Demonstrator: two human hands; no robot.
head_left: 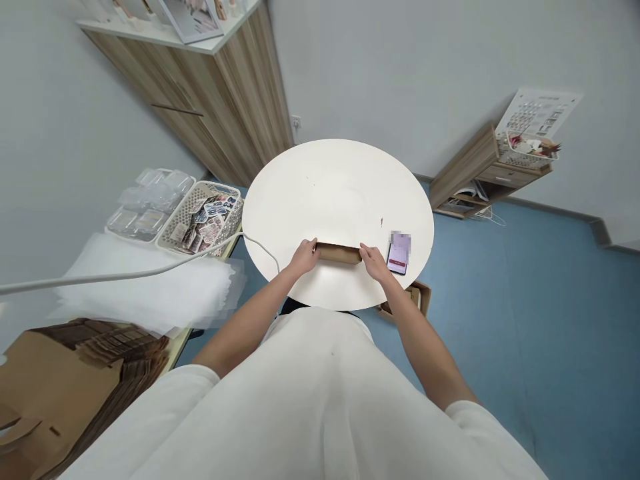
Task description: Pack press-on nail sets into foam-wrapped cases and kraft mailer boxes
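Observation:
A small brown cardboard box [339, 254] is held over the near part of the round white table [340, 180], its long side facing me. My left hand [305, 256] grips its left end, fingers closed at the upper corner. At the opposite end, my right hand [373, 261] is closed on the right corner. Whether the box touches the tabletop I cannot tell. Just right of my right hand lies a phone [398, 257] with a lit, partly blurred screen. A white cable [263, 247] runs over the table's left edge.
Left of the table stand a white basket of printed packets [173, 230] and a basket of clear plastic boxes [150, 200]. White sheets [145, 280] and folded cardboard [65, 393] are stacked nearer me. An open carton [425, 298] sits below the table's right edge. A wooden cabinet [240, 100] rises behind.

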